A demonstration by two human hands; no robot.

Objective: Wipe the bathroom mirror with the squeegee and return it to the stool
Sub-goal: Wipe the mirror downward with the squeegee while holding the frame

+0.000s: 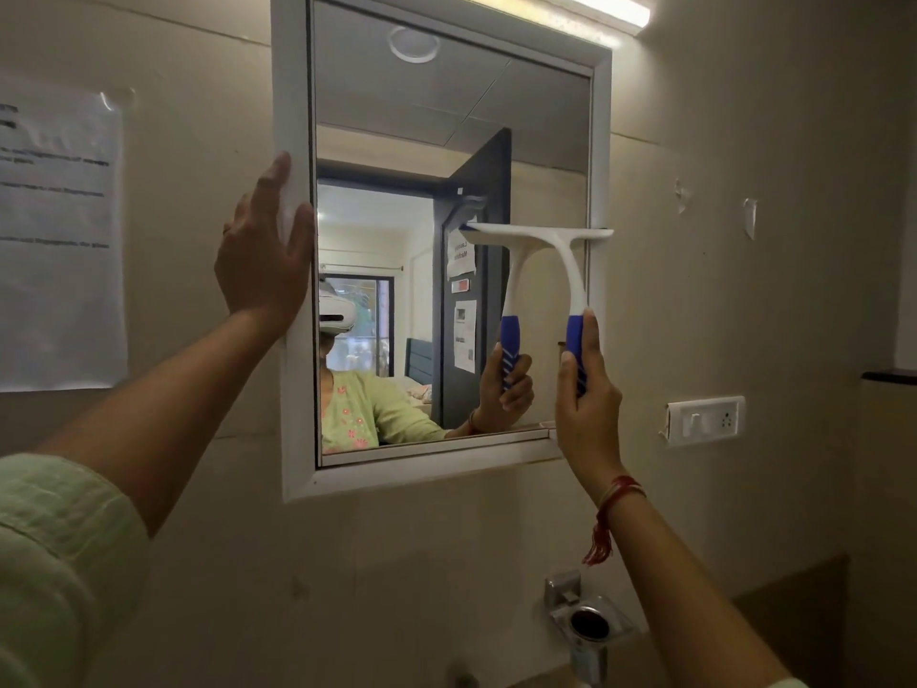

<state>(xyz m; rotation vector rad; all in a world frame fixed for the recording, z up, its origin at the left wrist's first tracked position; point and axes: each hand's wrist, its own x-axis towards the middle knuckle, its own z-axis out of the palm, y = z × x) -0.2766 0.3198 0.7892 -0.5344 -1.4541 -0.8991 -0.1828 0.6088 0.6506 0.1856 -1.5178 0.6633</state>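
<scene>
Left hand (263,250) lies flat and open on the mirror (397,141) frame's left edge. Right hand (588,389) grips the squeegee (556,245) handle, blade overlapping the right frame; it could catch there and skip, leaving streaks.

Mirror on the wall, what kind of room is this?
Probably a bathroom: a white-framed mirror under a strip light, a metal holder below, and the right hand wiping with a squeegee.
</scene>
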